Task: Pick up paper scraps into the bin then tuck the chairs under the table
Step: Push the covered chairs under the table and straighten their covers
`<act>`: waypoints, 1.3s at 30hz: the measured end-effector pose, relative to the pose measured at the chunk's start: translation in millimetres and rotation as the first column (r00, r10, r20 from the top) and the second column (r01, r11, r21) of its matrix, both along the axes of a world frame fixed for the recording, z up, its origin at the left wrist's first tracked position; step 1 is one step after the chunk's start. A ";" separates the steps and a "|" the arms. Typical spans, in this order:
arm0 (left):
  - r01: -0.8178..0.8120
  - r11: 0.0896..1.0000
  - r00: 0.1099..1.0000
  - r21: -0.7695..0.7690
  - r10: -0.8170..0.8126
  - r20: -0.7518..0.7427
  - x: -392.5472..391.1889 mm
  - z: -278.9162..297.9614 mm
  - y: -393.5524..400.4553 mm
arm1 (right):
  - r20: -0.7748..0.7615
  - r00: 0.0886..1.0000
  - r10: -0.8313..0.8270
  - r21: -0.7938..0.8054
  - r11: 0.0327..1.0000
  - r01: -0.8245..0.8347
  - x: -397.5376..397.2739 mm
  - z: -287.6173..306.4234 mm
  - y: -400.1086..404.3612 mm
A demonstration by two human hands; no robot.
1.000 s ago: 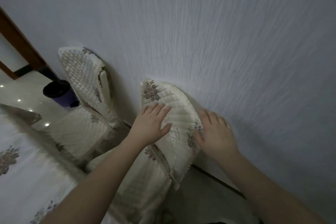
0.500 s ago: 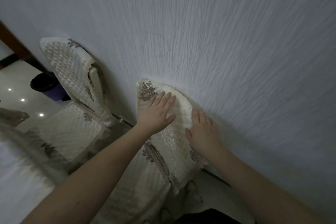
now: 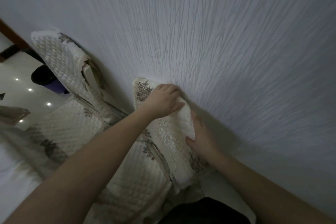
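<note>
The near chair (image 3: 169, 143) wears a cream quilted cover with floral trim, and its backrest leans close to the wall. My left hand (image 3: 162, 102) grips the top of that backrest, fingers curled over the top edge. On the backrest's right side my right hand (image 3: 201, 139) holds the edge, thumb in front and fingers behind. A second chair (image 3: 63, 63) with the same cover stands further left along the wall. A dark bin (image 3: 45, 78) sits on the floor behind that second chair. The table's cloth (image 3: 11, 151) shows at the left edge.
A textured white wall (image 3: 227, 42) fills most of the view, right behind both chairs. Glossy light floor (image 3: 21, 85) lies at the left, with a brown door frame (image 3: 11, 36) beyond. Something dark (image 3: 203, 211) sits at the bottom edge.
Both hands went from lying flat on the backrest to gripping its top and right edge. The view has swung slightly; the chair looks about where it was.
</note>
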State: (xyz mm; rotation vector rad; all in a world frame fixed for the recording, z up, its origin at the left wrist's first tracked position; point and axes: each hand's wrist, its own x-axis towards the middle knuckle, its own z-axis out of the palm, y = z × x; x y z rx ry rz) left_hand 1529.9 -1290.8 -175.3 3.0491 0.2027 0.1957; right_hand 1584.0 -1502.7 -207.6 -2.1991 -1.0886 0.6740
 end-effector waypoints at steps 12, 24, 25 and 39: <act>-0.071 0.996 0.996 0.046 0.069 0.050 -13.8 -24.9 5.5 | -0.207 0.972 0.112 0.039 0.994 -0.106 8.4 -0.4 7.4; -0.256 0.963 0.967 0.082 0.256 0.018 -63.4 -25.9 40.3 | -0.163 0.961 0.224 -0.033 0.972 -0.233 -15.0 10.8 60.3; -0.274 0.958 0.962 0.083 0.274 0.015 -68.5 -26.2 43.5 | -0.160 0.958 0.239 -0.040 0.968 -0.248 -17.6 11.6 65.2; -0.508 0.859 0.860 0.071 0.510 -0.026 -149.4 -23.3 85.2 | -0.135 0.872 0.470 -0.066 0.874 -0.482 -63.1 15.8 140.4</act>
